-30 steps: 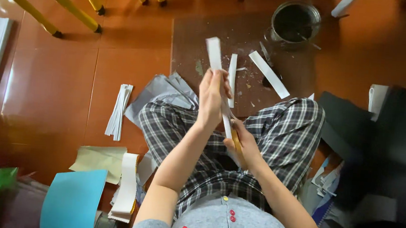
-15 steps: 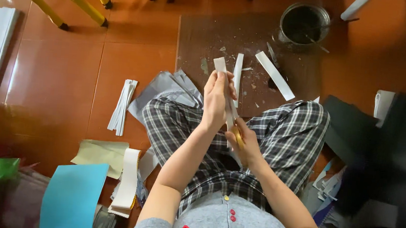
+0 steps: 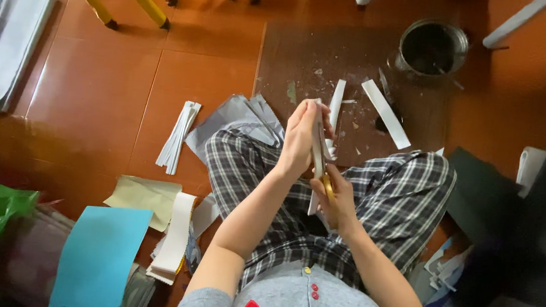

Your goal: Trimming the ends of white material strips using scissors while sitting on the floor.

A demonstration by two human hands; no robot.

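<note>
Red tiled floor (image 3: 96,87), brown mat (image 3: 306,59) ahead with white strips (image 3: 385,113) and dark tin (image 3: 433,46). Left hand (image 3: 300,136) pinches paper strip (image 3: 318,152) upright above lap. Right hand (image 3: 337,201) closed around yellow-handled scissors (image 3: 327,185), touching strip's lower part. Blue sheet (image 3: 99,257) lies at left.

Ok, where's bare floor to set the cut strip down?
Bare tile lies between the yellow chair legs and the white strip bundle. The brown mat is free near its left edge. Crowded: paper piles by the blue sheet and the dark clutter opposite.
</note>
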